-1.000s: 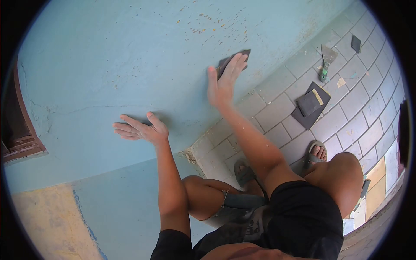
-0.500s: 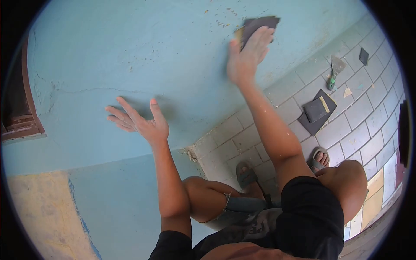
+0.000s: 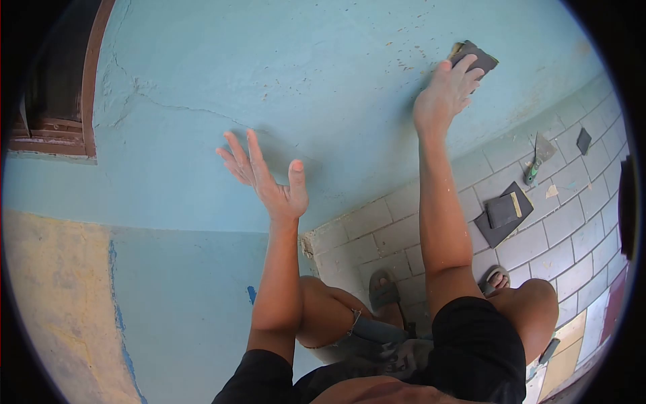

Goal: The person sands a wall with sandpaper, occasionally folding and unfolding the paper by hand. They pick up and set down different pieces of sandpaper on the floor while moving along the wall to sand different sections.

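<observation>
My right hand (image 3: 441, 101) holds a dark folded piece of sandpaper (image 3: 481, 60) flat against the light blue wall (image 3: 336, 54), its fingers laid over the near edge of the sheet. Around the sandpaper the paint is speckled with small chipped spots. My left hand (image 3: 272, 182) is empty, fingers spread and thumb out, close to the wall below a long crack (image 3: 182, 106). Dust whitens the fingers of both hands.
On the tiled floor (image 3: 562, 219) at right lie dark sandpaper sheets (image 3: 501, 212), a green-handled scraper (image 3: 533, 172) and a small dark piece (image 3: 583, 141). A brown window frame (image 3: 89, 87) borders the wall at left. Below it is a bare yellowish patch (image 3: 60, 283).
My right hand has slid the sandpaper across the wall to the right. The view has shifted, and my left hand also sits farther right, still open.
</observation>
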Available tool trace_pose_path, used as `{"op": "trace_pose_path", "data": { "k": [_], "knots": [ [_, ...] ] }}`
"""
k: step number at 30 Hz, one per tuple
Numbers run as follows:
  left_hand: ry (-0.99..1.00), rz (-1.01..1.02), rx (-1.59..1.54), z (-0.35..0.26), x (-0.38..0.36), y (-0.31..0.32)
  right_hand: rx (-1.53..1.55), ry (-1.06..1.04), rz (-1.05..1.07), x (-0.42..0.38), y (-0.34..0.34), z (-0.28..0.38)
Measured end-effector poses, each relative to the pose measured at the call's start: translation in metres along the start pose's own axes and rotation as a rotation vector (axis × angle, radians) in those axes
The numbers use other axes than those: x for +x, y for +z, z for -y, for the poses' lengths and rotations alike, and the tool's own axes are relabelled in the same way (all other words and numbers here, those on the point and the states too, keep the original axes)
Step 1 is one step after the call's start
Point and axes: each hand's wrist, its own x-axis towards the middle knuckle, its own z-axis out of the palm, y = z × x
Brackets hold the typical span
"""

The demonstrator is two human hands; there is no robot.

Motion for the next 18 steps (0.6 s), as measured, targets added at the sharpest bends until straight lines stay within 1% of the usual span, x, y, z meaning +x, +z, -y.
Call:
{"op": "trace_pose_path", "data": {
  "k": [1, 3, 4, 5, 6, 7, 9, 10, 11, 12, 13, 14, 15, 16, 18],
  "knots": [
    [-0.011, -0.007, 0.001, -0.005, -0.003, 0.001, 0.066, 0.085, -0.053, 0.009, 0.000, 0.002],
    [0.010, -0.065, -0.085, -0.014, 0.002, 0.012, -0.066, -0.259, 0.082, -0.048, 0.019, 0.024],
    [0.038, -0.082, -0.111, -0.016, 0.007, 0.019, -0.102, -0.406, 0.261, -0.099, 0.023, 0.022],
    [0.053, -0.079, -0.095, -0.018, 0.003, 0.019, -0.129, -0.479, 0.616, -0.140, 0.014, 0.020],
    [0.061, -0.069, -0.074, -0.020, 0.001, 0.021, -0.128, -0.642, 0.669, -0.178, 0.020, 0.000],
    [0.071, -0.065, -0.084, -0.020, 0.005, 0.023, -0.135, -0.635, 0.657, -0.169, 0.015, -0.001],
    [0.053, -0.101, -0.069, -0.017, 0.012, 0.014, -0.141, -0.557, 0.680, -0.144, -0.006, 0.007],
    [0.045, -0.081, -0.052, -0.017, 0.013, 0.006, -0.179, -0.429, 0.466, -0.115, -0.006, 0.009],
    [-0.011, -0.126, -0.074, -0.019, 0.015, 0.000, -0.221, -0.310, 0.259, -0.073, 0.000, 0.006],
    [-0.060, -0.184, -0.108, -0.020, 0.018, 0.000, -0.143, -0.151, 0.107, -0.023, 0.000, 0.005],
    [-0.068, -0.186, -0.107, -0.019, 0.017, 0.001, -0.067, 0.007, -0.048, 0.008, -0.002, 0.004],
    [-0.106, -0.181, -0.127, -0.019, 0.015, 0.001, -0.071, 0.004, -0.043, 0.001, 0.000, 0.005],
    [-0.141, -0.178, -0.152, -0.020, 0.015, 0.003, -0.068, -0.091, -0.025, -0.015, 0.009, 0.005],
    [-0.132, -0.177, -0.165, -0.021, 0.012, 0.007, -0.068, -0.184, -0.019, -0.036, 0.018, 0.005],
    [-0.126, -0.129, -0.074, -0.021, 0.008, 0.029, -0.040, -0.369, 0.335, -0.137, 0.018, 0.008]
  ]
}}
